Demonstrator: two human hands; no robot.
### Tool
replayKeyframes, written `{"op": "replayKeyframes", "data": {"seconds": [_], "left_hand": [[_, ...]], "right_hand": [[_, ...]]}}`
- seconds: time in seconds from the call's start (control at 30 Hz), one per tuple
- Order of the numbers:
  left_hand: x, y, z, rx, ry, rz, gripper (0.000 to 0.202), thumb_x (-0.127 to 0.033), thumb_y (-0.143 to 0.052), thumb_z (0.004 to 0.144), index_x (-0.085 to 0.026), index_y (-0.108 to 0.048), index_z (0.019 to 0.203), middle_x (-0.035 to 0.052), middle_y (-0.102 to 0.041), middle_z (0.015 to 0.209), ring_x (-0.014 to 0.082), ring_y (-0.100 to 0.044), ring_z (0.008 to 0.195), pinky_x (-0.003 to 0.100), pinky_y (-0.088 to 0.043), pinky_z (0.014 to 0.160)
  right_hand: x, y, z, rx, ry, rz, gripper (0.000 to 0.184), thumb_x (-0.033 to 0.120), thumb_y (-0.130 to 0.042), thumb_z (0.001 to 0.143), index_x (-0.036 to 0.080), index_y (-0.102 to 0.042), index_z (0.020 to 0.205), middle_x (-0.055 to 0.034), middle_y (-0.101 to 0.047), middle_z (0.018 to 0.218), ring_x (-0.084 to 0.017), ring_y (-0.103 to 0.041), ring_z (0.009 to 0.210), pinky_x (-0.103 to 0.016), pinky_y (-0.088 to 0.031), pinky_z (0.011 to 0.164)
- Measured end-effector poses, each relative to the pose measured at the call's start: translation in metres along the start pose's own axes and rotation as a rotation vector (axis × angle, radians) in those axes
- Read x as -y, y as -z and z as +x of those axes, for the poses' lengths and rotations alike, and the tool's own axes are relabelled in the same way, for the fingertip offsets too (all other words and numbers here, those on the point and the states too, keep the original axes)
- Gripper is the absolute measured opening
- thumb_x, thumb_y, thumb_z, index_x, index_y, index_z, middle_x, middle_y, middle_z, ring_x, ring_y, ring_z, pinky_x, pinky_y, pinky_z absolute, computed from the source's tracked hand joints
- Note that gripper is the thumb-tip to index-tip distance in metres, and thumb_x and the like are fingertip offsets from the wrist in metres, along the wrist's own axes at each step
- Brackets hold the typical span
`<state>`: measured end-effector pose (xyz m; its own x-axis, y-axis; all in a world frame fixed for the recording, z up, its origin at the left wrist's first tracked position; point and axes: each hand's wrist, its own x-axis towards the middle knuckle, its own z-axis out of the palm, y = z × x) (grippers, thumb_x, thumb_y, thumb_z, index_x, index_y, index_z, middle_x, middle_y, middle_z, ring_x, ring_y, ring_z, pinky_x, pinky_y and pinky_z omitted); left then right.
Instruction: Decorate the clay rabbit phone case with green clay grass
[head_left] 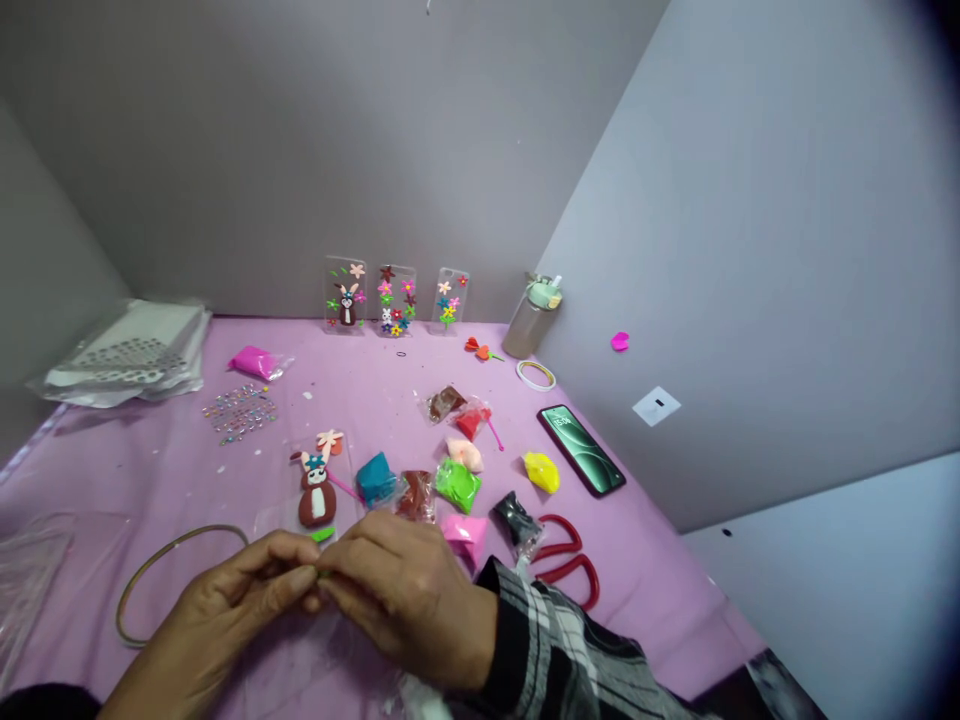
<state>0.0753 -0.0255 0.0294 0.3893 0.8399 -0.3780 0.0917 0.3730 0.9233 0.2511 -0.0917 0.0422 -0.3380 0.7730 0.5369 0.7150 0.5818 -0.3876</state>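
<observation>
My left hand (251,590) and my right hand (401,590) meet at the fingertips, both closed in a pinch. Between them shows a tiny greenish piece of clay (323,574), mostly hidden by the fingers. Just beyond them, a clear phone case (343,462) lies flat on the table. It carries a brown-and-white clay rabbit figure (317,500), a pale clay flower (328,441) and a green clay strip (322,535). Close to my right hand are packets of pink clay (465,537), brown clay (416,495), green clay (457,484) and blue clay (376,478).
Red-handled scissors (585,575) and black clay (516,520) lie by my right sleeve. A phone (581,448) and yellow clay (541,472) are farther right. Decorated cases (397,300) lean on the back wall near a bottle (532,315). A hoop (131,580) lies left.
</observation>
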Motion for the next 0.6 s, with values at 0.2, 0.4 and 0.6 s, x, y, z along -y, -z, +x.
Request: {"op": "replayKeyframes", "data": {"seconds": [0.2,0.4,0.6], "left_hand": [[0.011,0.005,0.001,0.047,0.006,0.068,0.036,-0.054,-0.09,0.049,-0.023,-0.077,0.064,0.0014,-0.074,0.064,0.0221,-0.068,0.065,0.027,-0.057,0.062],[0.013,0.008,0.001,0.05,-0.005,0.084,0.036,-0.053,-0.09,0.05,-0.024,-0.079,0.068,0.002,-0.075,0.066,0.0231,-0.068,0.063,0.029,-0.058,0.061],[0.022,0.015,0.001,0.097,-0.048,0.161,0.034,-0.057,-0.083,0.064,-0.024,-0.079,0.074,0.0009,-0.071,0.066,0.0208,-0.066,0.067,0.024,-0.055,0.063]], "right_hand": [[-0.001,0.001,-0.001,-0.041,0.021,-0.016,0.027,0.029,-0.043,0.108,0.014,-0.064,0.103,-0.005,-0.068,0.084,-0.014,-0.061,0.074,-0.024,-0.052,0.067],[0.0,0.0,-0.002,0.018,0.003,-0.04,0.021,0.028,-0.046,0.106,0.014,-0.062,0.11,-0.0052,-0.068,0.086,-0.015,-0.063,0.078,-0.025,-0.053,0.068],[-0.004,-0.005,-0.004,0.015,0.034,-0.108,0.023,0.03,-0.046,0.108,0.017,-0.064,0.102,-0.0022,-0.068,0.083,-0.014,-0.062,0.072,-0.026,-0.052,0.062]]}}
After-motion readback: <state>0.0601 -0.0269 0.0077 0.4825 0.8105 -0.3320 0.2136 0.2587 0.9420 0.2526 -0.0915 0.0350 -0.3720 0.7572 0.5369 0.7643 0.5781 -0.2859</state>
